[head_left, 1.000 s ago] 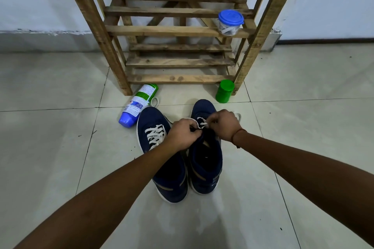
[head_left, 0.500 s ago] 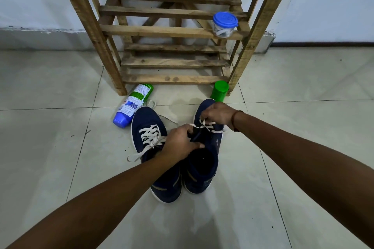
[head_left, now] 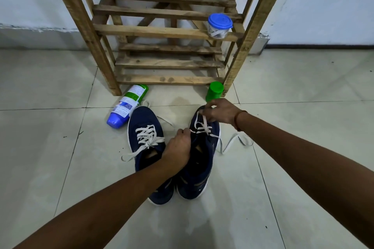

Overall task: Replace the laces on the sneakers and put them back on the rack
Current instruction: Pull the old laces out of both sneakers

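Two navy sneakers stand side by side on the tiled floor, toes toward the wooden rack (head_left: 168, 32). The left sneaker (head_left: 144, 127) is laced in white, with loose ends trailing out. My left hand (head_left: 179, 149) grips the inner side of the right sneaker (head_left: 199, 170) at its opening. My right hand (head_left: 219, 112) pinches the white lace (head_left: 202, 126) near the right sneaker's toe. One end of that lace (head_left: 232, 143) lies looped on the floor to the right.
A green and blue bottle (head_left: 127, 105) lies on the floor left of the shoes. A green container (head_left: 214, 91) stands by the rack's right leg. A blue-lidded jar (head_left: 219, 25) sits on a rack slat. The wall is just behind.
My right hand has moved toward the toe, pulling the lace through. A long lace end now lies on the floor to the right. My left hand shifted down to the shoe's opening.
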